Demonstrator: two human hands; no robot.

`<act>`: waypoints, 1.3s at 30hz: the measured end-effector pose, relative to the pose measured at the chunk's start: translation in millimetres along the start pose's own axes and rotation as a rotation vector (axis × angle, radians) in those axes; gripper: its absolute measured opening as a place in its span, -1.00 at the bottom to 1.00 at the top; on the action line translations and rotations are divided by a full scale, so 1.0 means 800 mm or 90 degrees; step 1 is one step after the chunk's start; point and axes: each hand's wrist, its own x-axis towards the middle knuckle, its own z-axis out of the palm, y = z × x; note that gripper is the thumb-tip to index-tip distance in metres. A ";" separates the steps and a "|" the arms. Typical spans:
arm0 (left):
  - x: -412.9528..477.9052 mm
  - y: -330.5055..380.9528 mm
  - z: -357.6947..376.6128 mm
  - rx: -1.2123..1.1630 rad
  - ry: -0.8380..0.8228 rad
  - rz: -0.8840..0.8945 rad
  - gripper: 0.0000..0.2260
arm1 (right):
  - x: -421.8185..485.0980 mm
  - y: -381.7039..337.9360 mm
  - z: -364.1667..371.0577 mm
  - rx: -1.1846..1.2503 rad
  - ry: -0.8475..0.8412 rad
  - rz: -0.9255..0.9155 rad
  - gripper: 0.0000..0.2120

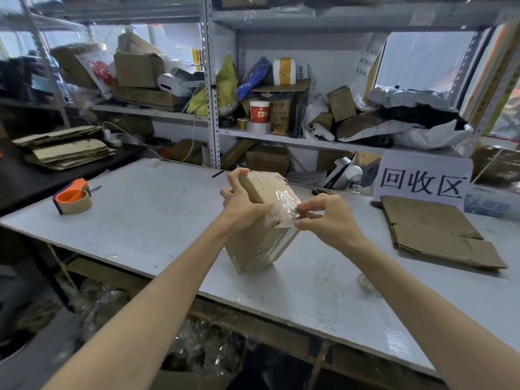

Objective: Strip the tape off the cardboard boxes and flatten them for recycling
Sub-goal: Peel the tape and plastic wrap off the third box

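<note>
- The bin (202, 350) of crumpled clear film sits nearest, below the tabletop's (140, 220) front edge.
- An orange tape dispenser (73, 199) rests at the tabletop's left.
- The left hand (242, 202) is clamped on the cardboard box's (259, 243) upper left side; the box stands tilted mid-tabletop.
- The right hand (326, 213), fingers pinched together, grips clear tape (285, 205) at the box's top.
- Flattened cardboard (439, 235) lies at right, below a sign (422, 178).
</note>
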 end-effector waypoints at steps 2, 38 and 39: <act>0.006 -0.003 -0.003 -0.004 -0.021 -0.002 -0.25 | 0.002 0.000 -0.001 0.060 0.073 0.021 -0.80; -0.008 0.032 0.019 0.075 -0.030 0.068 -0.23 | -0.003 0.003 0.007 -0.117 0.158 0.098 -0.75; -0.008 0.030 0.019 0.080 -0.026 0.064 -0.23 | -0.003 0.005 0.007 -0.106 0.162 0.106 -0.75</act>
